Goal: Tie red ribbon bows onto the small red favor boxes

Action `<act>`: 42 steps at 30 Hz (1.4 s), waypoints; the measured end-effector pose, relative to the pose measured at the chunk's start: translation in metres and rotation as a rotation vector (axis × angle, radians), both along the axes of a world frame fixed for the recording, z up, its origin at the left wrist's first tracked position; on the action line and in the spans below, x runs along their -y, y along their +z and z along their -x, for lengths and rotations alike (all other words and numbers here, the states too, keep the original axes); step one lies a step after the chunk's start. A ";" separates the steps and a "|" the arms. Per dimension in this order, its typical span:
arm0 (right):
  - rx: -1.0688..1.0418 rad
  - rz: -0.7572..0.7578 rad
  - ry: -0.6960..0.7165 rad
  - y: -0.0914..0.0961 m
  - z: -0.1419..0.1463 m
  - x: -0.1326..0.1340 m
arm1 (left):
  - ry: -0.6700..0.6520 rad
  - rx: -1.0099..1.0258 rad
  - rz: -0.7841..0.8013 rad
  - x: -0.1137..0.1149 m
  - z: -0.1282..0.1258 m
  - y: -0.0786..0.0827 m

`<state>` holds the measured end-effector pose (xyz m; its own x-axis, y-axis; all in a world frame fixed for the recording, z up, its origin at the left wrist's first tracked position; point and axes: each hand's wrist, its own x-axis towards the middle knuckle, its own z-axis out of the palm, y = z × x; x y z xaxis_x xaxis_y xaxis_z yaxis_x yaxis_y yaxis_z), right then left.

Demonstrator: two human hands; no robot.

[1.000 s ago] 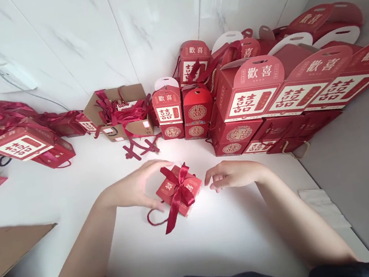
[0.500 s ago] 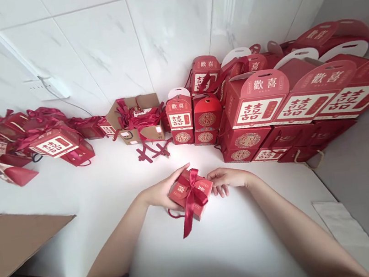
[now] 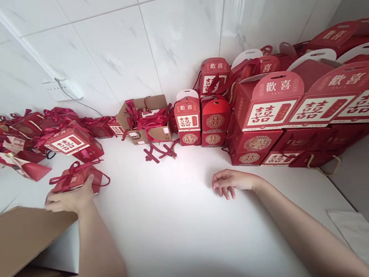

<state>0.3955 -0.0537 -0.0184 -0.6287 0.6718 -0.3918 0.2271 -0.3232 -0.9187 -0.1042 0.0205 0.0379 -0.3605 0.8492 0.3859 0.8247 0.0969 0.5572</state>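
At the left of the table, my left hand (image 3: pixel 72 198) grips a small red gift box (image 3: pixel 78 177) tied with a dark red ribbon, beside the other boxes there. Its fingers lie along the near side of the box, and a thin red cord loops out at the right. My right hand (image 3: pixel 231 182) hovers over or rests on the white tabletop (image 3: pixel 179 218), holding nothing, its fingers loosely bent and apart. Closest to it are the stacked red boxes (image 3: pixel 256 141) on the right.
Ribbon-tied red boxes (image 3: pixel 67 140) crowd the back left. An open carton (image 3: pixel 152 134) full of ribbons stands against the tiled wall, with loose ribbon pieces (image 3: pixel 160 151) before it. A large open cardboard box (image 3: pixel 19 237) is at the near left. White paper (image 3: pixel 361 232) lies at the right edge.
My left hand has carried the ribbon-tied gift box from the middle of the table to the left. My right hand no longer touches the box and stays near the middle. The view has shifted slightly left.
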 end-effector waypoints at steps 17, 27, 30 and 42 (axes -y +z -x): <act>0.064 -0.051 -0.009 0.000 0.006 -0.003 | 0.385 0.175 -0.118 -0.040 -0.011 -0.029; 0.340 -0.928 -0.372 0.162 -0.015 0.054 | -0.272 -0.263 -0.105 -0.032 -0.152 -0.010; 0.645 -1.354 -0.863 0.199 -0.042 0.055 | -0.442 -0.291 -0.158 -0.029 -0.197 0.005; 0.978 -1.716 -0.751 0.214 -0.072 0.045 | -0.498 -0.072 -0.526 -0.033 -0.235 0.086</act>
<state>0.4673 -0.0988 0.1960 -0.1557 0.5963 0.7875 0.9617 0.2734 -0.0169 0.1303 0.0531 0.1234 0.0620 0.6014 0.7965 0.7373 -0.5655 0.3696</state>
